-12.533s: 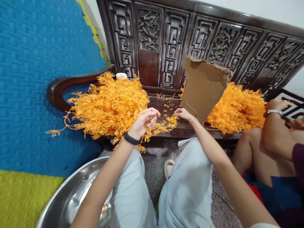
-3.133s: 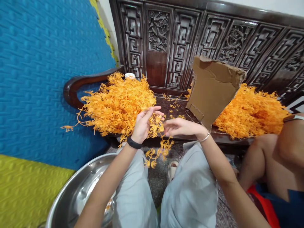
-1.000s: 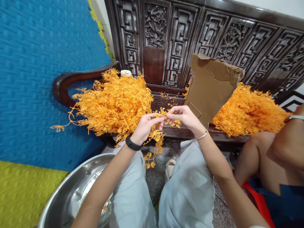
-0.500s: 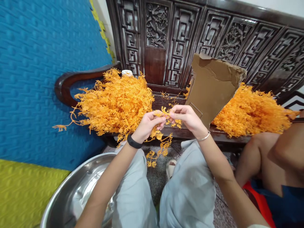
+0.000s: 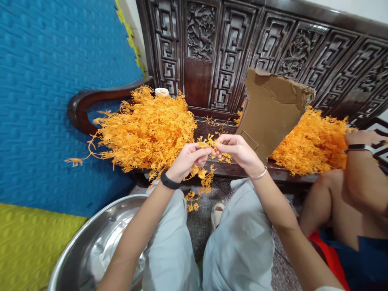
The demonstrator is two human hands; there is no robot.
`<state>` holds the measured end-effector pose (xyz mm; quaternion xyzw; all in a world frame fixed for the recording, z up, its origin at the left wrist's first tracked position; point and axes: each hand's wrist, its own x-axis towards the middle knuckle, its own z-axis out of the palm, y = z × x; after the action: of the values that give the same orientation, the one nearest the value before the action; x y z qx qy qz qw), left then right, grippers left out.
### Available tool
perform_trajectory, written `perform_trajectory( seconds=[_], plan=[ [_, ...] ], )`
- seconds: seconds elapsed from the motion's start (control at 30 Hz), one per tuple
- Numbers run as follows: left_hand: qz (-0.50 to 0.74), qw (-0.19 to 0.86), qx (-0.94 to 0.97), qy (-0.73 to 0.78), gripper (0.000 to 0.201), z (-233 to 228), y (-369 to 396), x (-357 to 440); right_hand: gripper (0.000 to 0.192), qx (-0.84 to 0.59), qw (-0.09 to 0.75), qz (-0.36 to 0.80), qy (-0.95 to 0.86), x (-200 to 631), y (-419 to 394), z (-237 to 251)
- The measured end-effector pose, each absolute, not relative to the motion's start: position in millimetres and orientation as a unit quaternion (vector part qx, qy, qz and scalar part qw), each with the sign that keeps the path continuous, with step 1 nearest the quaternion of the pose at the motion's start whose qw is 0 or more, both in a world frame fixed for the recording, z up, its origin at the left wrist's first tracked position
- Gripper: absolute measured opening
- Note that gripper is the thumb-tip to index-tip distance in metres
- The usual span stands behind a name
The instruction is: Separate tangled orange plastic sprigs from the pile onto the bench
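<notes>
Between both hands, level with the front of the dark wooden surface (image 5: 202,130): one orange strand (image 5: 207,182). Thin, curly stem, small spidery clusters along it, slightly yellower than the piles. Top clusters poke up at the fingertips; lower part dangles below the left hand (image 5: 189,159) in front of the surface edge, over the floor. Left hand, black band on wrist, grips the strand between thumb and fingers. Right hand (image 5: 238,151), thin bracelet, pinches it just beside; fingertips nearly meeting.

Left pile (image 5: 148,133) same orange, tangled, near left hand. Loose bits on surface behind the hands. Cardboard (image 5: 269,109) stands tilted right of them, right pile (image 5: 312,139) past it. Metal basin (image 5: 75,258) by left knee.

Vs 3.1 s ago: right hand was loose, fingers spread, lower; now up and pinching. Vs 0.5 s ago: grip about the same, dangling end swung a little left. Also changed: another person's hand (image 5: 359,136), wristband on, now shows by right pile.
</notes>
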<state>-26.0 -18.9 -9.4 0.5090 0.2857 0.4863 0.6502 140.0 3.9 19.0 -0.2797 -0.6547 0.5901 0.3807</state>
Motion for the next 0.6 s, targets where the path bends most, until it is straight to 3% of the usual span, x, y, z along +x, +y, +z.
perform_trajectory(
  seconds=[0.33,0.6],
  plan=[
    [0.564,0.679,0.432,0.186,0.015,-11,-24,-18,0.019,-0.196,0.437,0.636,-0.605,124,-2,10],
    [0.568,0.694,0.413,0.158,0.014,-14,-20,-21,0.033,-0.197,0.452,0.659,-0.568,105,-1,5]
  ],
)
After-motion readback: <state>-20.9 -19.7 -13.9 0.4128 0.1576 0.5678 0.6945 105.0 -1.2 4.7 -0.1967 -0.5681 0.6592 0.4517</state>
